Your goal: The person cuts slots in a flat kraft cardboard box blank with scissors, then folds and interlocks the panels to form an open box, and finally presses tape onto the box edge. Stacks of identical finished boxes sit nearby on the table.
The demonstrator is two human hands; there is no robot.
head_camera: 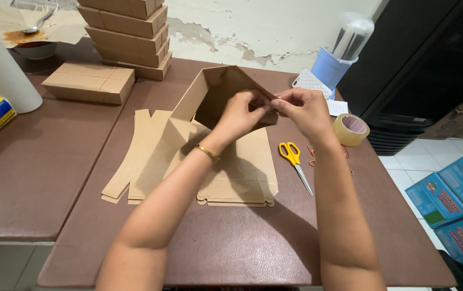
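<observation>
Your two arms reach over the brown bench to a cardboard box.
Your left hand and right hand hold the half-folded box up above the flat cardboard sheets, fingers pinched tight on its top flap. Yellow scissors lie just right.

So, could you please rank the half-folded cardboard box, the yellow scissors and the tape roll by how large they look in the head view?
1. Half-folded cardboard box, held by both hands, clearly largest.
2. Yellow scissors.
3. Tape roll: shorter than the scissors but bulkier, so these two are close.
</observation>
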